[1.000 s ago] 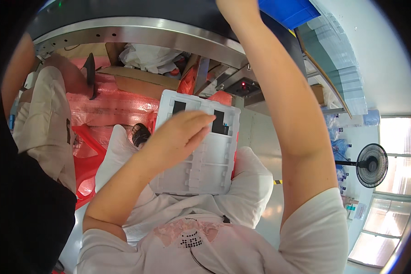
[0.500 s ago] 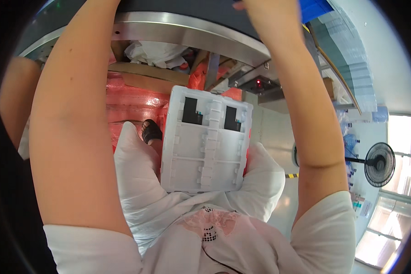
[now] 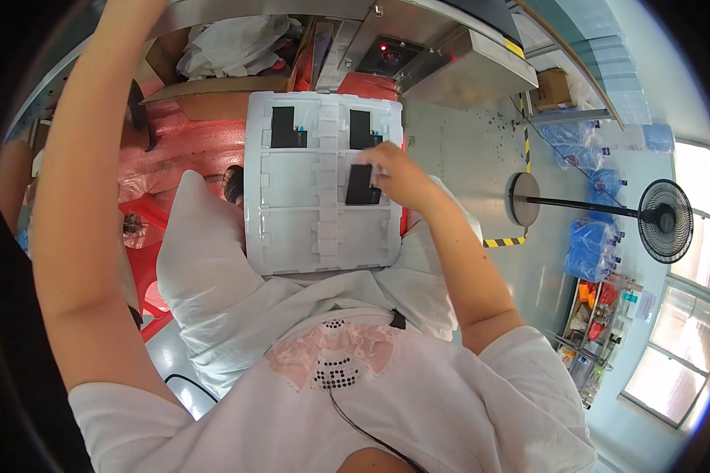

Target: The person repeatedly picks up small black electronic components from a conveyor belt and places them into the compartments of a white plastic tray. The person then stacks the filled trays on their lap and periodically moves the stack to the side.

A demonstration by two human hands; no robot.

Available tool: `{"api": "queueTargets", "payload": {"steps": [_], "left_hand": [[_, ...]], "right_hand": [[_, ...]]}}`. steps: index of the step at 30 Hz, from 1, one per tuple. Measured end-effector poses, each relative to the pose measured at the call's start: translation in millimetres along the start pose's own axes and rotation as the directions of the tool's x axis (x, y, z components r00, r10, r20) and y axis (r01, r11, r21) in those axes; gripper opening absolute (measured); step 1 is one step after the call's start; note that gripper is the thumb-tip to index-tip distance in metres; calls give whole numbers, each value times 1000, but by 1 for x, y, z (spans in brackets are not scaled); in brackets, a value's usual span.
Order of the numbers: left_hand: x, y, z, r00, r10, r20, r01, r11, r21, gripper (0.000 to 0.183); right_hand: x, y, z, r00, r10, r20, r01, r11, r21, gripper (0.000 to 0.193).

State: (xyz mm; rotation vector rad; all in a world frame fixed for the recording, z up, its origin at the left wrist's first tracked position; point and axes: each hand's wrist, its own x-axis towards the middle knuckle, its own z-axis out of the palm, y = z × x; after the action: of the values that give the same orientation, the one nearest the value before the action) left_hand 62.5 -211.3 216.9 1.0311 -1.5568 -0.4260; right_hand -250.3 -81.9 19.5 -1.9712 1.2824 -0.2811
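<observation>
A white moulded plastic tray [image 3: 288, 236] with shallow compartments rests across my lap. My right hand [image 3: 398, 175] is over its right column, fingers closed at the right edge of a flat black rectangular part [image 3: 360, 186] in the middle compartment. Another flat black part [image 3: 285, 128] lies in the far left compartment, a small teal tab at its side. In the far right compartment is a similar black part [image 3: 360, 126], close to my fingertips. My left forearm [image 3: 87, 173] reaches up past the upper left edge, where its hand is out of view.
A metal-edged bench [image 3: 276, 8] runs along the far side, with a steel box [image 3: 469, 75] under it. Below it sit a cardboard box [image 3: 221, 102] and red plastic-wrapped bundles [image 3: 197, 142]. To the right are a standing fan [image 3: 665, 221] and wrapped blue bottles [image 3: 596, 248].
My right hand has come down from the bench to the tray, bringing a third black part into the middle right compartment. My left arm still reaches forward. The view has shifted.
</observation>
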Motion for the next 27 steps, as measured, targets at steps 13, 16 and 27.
{"api": "queueTargets", "payload": {"steps": [13, 16, 27], "left_hand": [[-234, -61, 59, 689, -398, 605, 240, 914, 327, 29], [-247, -77, 68, 795, -302, 527, 46, 895, 443, 40], [-255, -86, 89, 573, -799, 184, 489, 513, 705, 102]], "right_hand": [[-88, -9, 63, 977, 54, -206, -133, 910, -392, 51], [-88, -2, 61, 970, 89, -227, -164, 928, -335, 52], [-143, -2, -13, 690, 246, -681, -628, 671, -395, 50]]}}
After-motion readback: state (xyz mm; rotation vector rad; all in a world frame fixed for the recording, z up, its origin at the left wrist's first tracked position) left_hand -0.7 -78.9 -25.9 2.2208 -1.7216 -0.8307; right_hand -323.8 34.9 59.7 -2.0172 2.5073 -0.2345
